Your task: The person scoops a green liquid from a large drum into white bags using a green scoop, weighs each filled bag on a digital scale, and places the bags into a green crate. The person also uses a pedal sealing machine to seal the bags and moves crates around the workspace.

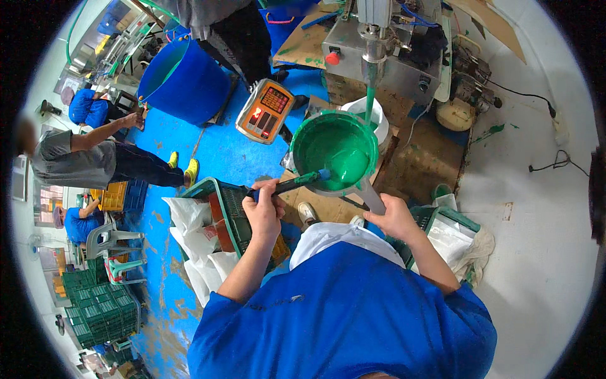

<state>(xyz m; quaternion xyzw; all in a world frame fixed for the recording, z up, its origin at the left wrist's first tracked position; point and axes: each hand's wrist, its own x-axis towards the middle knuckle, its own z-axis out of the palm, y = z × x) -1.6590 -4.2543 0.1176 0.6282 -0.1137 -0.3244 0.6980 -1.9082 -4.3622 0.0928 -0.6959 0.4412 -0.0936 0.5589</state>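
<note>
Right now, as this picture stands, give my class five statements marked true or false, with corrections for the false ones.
1. The right hand holds the pale handle of a round, green-coated scoop. True.
2. The left hand is empty. False: the left hand holds a dark, blue-tipped rod.
3. The orange-faced display unit appears left of the scoop. True.
4. The large, round blue tub appears right of the scoop. False: the tub is to its left.
5. The boxy metal machine carries a round red button. True.

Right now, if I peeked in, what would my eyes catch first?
Probably the glossy green stuff in the round pan, held by its handle in the person's right hand. The left hand grips a dark tool whose blue end reaches over the pan's rim. Toward the picture's top left stands a big blue tub.
</note>
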